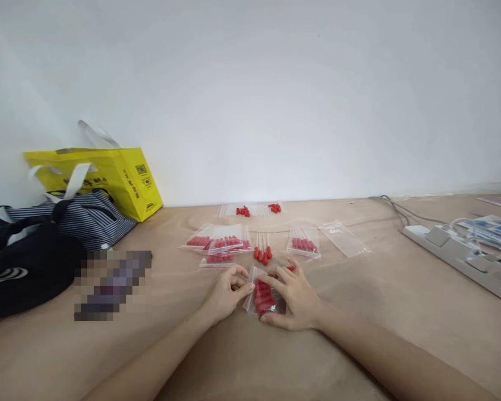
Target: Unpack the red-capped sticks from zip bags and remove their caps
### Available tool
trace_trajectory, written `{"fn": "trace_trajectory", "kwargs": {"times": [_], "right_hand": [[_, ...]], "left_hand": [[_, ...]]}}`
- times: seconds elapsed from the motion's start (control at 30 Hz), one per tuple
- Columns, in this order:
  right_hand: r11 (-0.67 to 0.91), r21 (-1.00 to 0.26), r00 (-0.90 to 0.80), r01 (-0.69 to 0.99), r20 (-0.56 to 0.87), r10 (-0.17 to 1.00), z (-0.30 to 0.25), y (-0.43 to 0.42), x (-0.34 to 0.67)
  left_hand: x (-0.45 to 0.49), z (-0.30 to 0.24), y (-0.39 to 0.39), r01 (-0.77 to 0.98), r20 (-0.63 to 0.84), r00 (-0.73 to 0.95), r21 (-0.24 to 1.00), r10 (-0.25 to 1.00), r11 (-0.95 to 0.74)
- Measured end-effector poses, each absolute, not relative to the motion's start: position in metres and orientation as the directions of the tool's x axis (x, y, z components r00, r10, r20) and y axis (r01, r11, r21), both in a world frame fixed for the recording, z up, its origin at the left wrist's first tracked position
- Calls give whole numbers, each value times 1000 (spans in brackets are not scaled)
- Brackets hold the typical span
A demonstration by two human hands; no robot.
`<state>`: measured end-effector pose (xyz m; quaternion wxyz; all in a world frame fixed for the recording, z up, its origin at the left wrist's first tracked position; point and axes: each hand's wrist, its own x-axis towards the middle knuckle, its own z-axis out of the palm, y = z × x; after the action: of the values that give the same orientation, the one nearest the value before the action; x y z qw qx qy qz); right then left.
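Observation:
A small clear zip bag (264, 295) filled with red-bulbed droppers lies slantwise on the table between my hands. My left hand (229, 291) pinches its left edge at the zip, thumb on top. Across the right side of the bag arches my right hand (295, 299), its index finger on top and its thumb by the near edge. Under the raised fingers of that hand a red bulb (291, 268) shows; whether they hold it I cannot tell. Just beyond, several loose droppers (263, 253) lie with their bulbs towards me and clear stems pointing away.
Filled zip bags (219, 243) overlap at centre left. Another filled bag (304, 244) lies right of the loose droppers, beside a flat clear bag (344, 238). More droppers (242, 211) sit by the wall. A yellow bag (127, 184) stands left; a power strip (463, 262) lies right.

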<state>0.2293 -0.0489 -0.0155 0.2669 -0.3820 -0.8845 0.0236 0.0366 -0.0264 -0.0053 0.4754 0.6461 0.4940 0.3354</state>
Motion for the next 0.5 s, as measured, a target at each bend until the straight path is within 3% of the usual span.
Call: {"fn": "trace_trajectory", "kwargs": {"times": [0.13, 0.27, 0.5], "right_hand": [[715, -301, -572, 631, 443, 691, -15, -48, 231], [673, -383, -530, 633, 419, 737, -13, -35, 247], [483, -312, -442, 818, 196, 875, 2, -5, 294]], "left_hand": [[35, -7, -25, 362, -6, 267, 927, 964, -95], [33, -6, -25, 400, -115, 225, 917, 967, 16], [31, -6, -22, 397, -168, 214, 915, 962, 71]]}}
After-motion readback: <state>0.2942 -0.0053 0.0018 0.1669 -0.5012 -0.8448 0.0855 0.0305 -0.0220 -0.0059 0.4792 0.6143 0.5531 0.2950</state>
